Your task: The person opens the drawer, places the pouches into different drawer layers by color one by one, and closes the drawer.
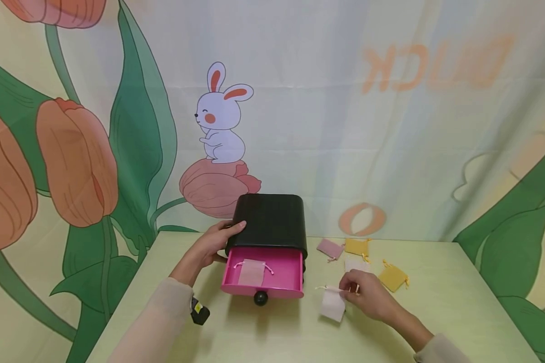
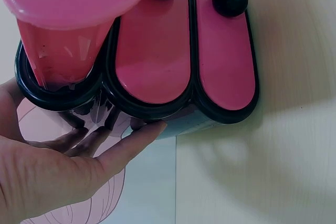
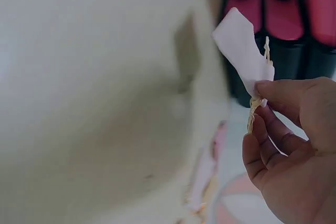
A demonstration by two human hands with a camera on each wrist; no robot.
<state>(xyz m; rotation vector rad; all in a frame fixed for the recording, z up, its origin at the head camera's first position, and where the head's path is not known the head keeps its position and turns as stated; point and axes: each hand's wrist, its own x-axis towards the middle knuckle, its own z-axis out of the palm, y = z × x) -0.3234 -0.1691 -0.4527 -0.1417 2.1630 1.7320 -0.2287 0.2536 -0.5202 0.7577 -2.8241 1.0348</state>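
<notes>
My left hand (image 1: 215, 243) lies against the left side of a black drawer box (image 1: 272, 219), its thumb on the top edge and its other fingers spread on the side. The pink top drawer (image 1: 281, 269) is pulled out. Inside it lies a pale pink drawstring pouch (image 1: 252, 273). To the right of the drawer, my right hand (image 1: 368, 294) pinches a white drawstring pouch (image 1: 332, 304) near its gathered end. In the right wrist view that pouch (image 3: 239, 45) hangs between thumb and fingers, its cords loose.
Beyond my right hand lie a mauve pouch (image 1: 330, 248), two yellow pouches (image 1: 393, 277) and a whitish one (image 1: 356, 264), partly hidden. Two lower pink drawers (image 2: 155, 56) with black knobs are closed. A printed curtain (image 1: 309, 121) hangs behind the table (image 1: 458, 282).
</notes>
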